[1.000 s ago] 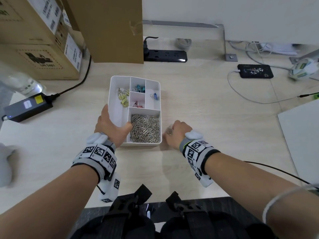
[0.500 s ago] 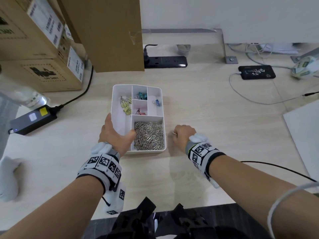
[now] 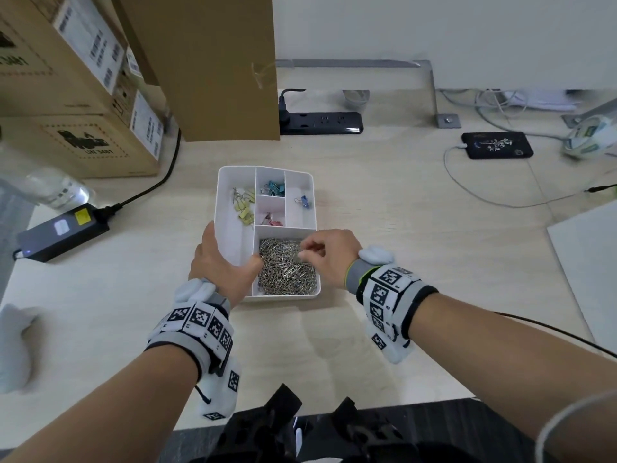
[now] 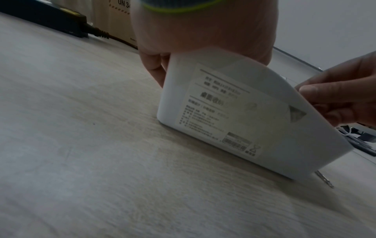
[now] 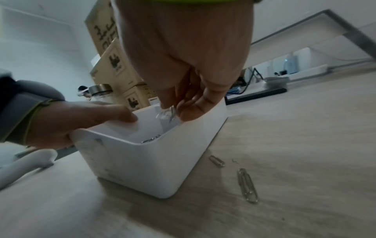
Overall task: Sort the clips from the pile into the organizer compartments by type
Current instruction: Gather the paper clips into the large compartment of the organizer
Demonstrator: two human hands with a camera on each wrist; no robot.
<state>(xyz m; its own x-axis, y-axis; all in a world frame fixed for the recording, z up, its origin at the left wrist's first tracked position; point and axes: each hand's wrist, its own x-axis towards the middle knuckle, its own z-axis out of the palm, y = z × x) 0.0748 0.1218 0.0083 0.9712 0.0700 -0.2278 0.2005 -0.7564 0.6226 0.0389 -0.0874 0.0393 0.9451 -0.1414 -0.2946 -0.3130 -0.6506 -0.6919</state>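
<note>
The white organizer (image 3: pixel 230 235) stands mid-table. It holds yellow binder clips (image 3: pixel 243 205), teal ones (image 3: pixel 273 188), pink ones (image 3: pixel 272 220), one blue clip (image 3: pixel 304 201) and a near compartment full of silver paper clips (image 3: pixel 283 275). My left hand (image 3: pixel 223 265) grips the organizer's near left corner, thumb inside over the wall. My right hand (image 3: pixel 305 252) hovers over the paper clip compartment. In the right wrist view its fingertips (image 5: pixel 189 112) pinch a silver paper clip (image 5: pixel 172 115) above the organizer (image 5: pixel 142 164). Two loose paper clips (image 5: pixel 247 185) lie on the table beside the box.
Cardboard boxes (image 3: pixel 83 95) stand at the back left, with a black power adapter (image 3: pixel 63 228) and its cable in front. A power strip (image 3: pixel 320 123) and a black device (image 3: pixel 496 145) lie farther back. A white board (image 3: pixel 591 269) sits at the right edge.
My right hand has lifted off the table to the right of the organizer and moved left over the paper clip compartment. The left hand has kept its grip on the organizer.
</note>
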